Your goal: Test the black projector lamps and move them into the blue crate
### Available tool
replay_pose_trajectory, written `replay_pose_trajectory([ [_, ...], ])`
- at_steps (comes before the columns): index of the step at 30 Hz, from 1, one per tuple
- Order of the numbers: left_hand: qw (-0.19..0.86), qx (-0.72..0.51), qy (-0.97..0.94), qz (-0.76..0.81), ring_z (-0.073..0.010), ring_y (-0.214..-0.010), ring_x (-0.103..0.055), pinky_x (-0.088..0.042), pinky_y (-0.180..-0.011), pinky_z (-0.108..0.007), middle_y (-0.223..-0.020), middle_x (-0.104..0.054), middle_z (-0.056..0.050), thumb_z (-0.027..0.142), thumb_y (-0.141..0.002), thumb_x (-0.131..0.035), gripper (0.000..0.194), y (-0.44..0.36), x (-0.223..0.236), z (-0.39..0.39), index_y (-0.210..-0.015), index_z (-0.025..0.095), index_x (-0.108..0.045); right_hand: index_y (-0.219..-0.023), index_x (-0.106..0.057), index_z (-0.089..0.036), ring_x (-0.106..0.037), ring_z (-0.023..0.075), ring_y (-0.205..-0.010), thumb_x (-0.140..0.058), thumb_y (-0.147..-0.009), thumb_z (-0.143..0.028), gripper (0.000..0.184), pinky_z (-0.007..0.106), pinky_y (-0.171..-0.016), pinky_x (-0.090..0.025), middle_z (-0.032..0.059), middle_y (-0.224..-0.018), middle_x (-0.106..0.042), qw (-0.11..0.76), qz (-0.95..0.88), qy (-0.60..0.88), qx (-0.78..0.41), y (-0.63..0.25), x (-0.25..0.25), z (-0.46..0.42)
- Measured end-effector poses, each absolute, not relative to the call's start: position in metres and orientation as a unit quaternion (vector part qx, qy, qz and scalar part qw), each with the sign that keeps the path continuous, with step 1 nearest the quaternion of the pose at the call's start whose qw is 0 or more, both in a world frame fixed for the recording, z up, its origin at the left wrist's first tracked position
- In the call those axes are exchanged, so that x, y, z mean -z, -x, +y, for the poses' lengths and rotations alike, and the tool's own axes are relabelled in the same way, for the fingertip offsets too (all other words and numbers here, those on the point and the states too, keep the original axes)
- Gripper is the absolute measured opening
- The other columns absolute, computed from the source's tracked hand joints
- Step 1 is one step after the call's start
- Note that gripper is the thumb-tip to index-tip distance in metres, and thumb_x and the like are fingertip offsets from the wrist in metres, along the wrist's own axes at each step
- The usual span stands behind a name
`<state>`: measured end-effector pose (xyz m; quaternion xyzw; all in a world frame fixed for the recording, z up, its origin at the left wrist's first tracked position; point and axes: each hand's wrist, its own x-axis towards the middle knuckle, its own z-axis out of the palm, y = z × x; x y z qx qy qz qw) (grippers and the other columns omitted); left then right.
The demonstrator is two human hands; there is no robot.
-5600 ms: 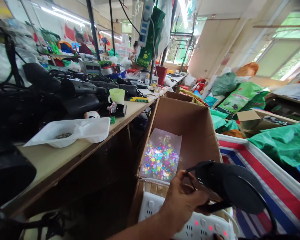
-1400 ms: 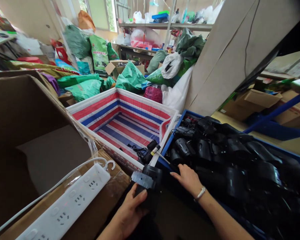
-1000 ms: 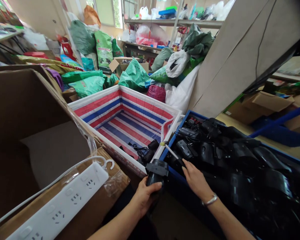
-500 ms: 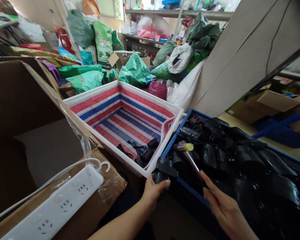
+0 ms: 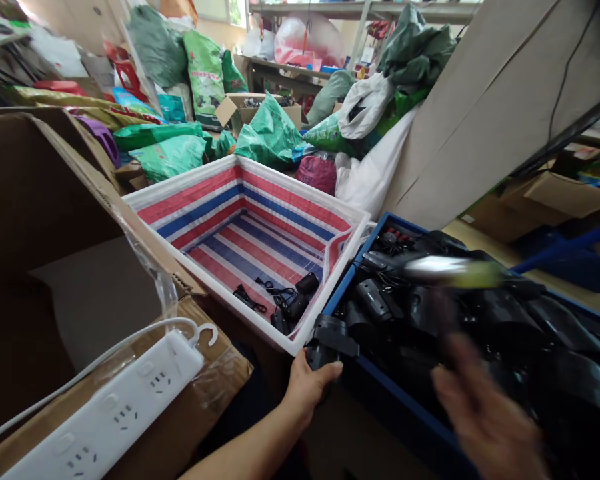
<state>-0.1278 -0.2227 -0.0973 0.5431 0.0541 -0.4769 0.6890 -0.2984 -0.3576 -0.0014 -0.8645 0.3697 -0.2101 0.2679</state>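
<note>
My left hand (image 5: 305,383) is closed round a black plastic device (image 5: 329,339), held at the near corner of the striped bin. My right hand (image 5: 485,407) grips a hammer (image 5: 450,272) by its handle; both are smeared by motion, and the metal head with its yellow tip is over the blue crate. Many black plastic devices (image 5: 510,310) fill that blue crate (image 5: 390,393). Inside the white-rimmed bin (image 5: 215,312), lined with red, white and blue striped cloth, lie several black parts (image 5: 297,307) with cables.
At the left, a white power strip (image 5: 130,407) lies on an open cardboard box (image 5: 215,373). Green sacks (image 5: 270,137) and other bags crowd the floor behind the bin. A pale slanted panel (image 5: 460,147) stands behind the crate.
The hammer has swung up and to the right with my right hand, away from the black device. My left hand stays nearly in place, still holding the device.
</note>
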Motion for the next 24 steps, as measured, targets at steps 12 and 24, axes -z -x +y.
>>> replay_pose_trajectory([
  [12, 0.669, 0.498, -0.548, 0.055, -0.0245, -0.083, -0.062, -0.048, -0.072, -0.033, -0.089, -0.064, -0.009, 0.032, -0.047, -0.082, 0.067, 0.126, 0.095, -0.221, -0.1, 0.016, -0.045, -0.146, -0.023, -0.029, -0.045, 0.0079, -0.038, -0.037, -0.094, -0.043, 0.056, 0.018, -0.036, -0.043, -0.0074, -0.054, -0.048, 0.415, 0.365, 0.825, 0.117, 0.295, -0.004, -0.353],
  [24, 0.659, 0.452, -0.6, 0.039, -0.0218, -0.08, -0.059, -0.048, -0.073, -0.031, -0.084, -0.063, -0.006, 0.027, -0.053, -0.079, 0.055, 0.129, 0.082, -0.221, -0.096, 0.015, -0.046, -0.139, -0.039, -0.027, -0.062, 0.0185, -0.109, -0.044, -0.092, -0.032, 0.047, 0.03, -0.093, -0.051, 0.0026, -0.126, -0.061, 0.272, 0.252, 0.921, 0.12, 0.289, -0.009, -0.346],
])
